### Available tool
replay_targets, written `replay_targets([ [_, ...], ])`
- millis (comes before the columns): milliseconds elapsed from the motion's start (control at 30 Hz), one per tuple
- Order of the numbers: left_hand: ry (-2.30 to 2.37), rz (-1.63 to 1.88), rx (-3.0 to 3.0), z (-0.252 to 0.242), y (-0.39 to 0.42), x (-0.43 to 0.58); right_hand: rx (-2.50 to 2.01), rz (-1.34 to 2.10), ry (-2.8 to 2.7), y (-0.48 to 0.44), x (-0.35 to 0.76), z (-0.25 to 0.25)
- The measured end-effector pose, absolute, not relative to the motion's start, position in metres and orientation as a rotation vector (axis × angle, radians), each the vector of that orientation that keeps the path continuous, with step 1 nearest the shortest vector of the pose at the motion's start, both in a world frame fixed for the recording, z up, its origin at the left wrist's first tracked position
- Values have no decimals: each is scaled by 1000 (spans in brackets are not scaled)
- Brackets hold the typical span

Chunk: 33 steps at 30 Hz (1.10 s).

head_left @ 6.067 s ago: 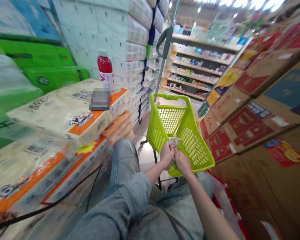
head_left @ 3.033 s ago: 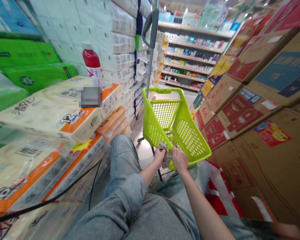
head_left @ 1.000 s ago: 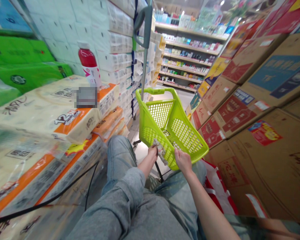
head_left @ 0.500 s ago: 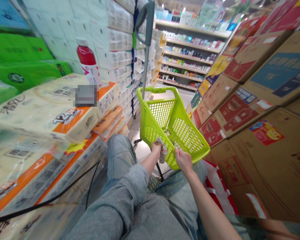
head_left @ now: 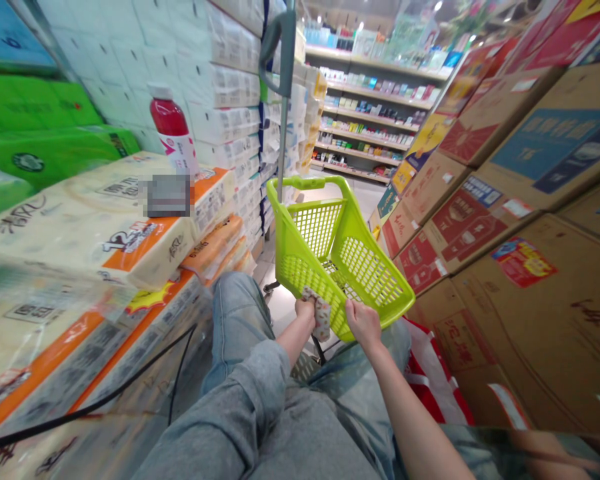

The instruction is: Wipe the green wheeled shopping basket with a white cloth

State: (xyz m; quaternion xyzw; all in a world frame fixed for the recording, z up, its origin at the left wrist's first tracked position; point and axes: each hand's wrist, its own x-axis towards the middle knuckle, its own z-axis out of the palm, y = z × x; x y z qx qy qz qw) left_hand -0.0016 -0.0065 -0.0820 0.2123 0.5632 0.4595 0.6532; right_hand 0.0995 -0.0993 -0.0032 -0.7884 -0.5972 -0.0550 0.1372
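A lime-green plastic shopping basket (head_left: 365, 267) stands tilted on a wheeled frame in a store aisle, its grey pull handle (head_left: 275, 47) rising behind it. My left hand (head_left: 305, 313) is closed on a small patterned cloth (head_left: 322, 313), pressed against the basket's near left wall. My right hand (head_left: 363, 323) grips the basket's near rim with the fingers curled over it. My knees in grey-blue trousers fill the foreground below both hands.
Packs of tissue (head_left: 100, 220) are stacked on the left, with a red drink bottle (head_left: 173, 137) standing on top. Cardboard boxes (head_left: 510, 213) wall the right side. A red bag (head_left: 433, 383) lies by my right leg. Shelves (head_left: 375, 133) cross the aisle's far end.
My left hand has rubbed the cloth back and forth along the basket's near rim and wall, now slightly lower. My right hand has stayed on the rim. The basket shifted a little left.
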Motion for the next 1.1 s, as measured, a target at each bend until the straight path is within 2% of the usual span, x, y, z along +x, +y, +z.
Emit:
replay_targets([
  [300, 1209, 1013, 426, -79, -24, 26, -2252, -162, -1749, -103, 99, -3],
  [867, 1178, 1015, 504, -78, -26, 13, -2256, -185, -1749, -99, 99, -3],
  [1100, 1246, 1092, 702, -73, -26, 17, -2216, -180, -1776, -100, 100, -2],
])
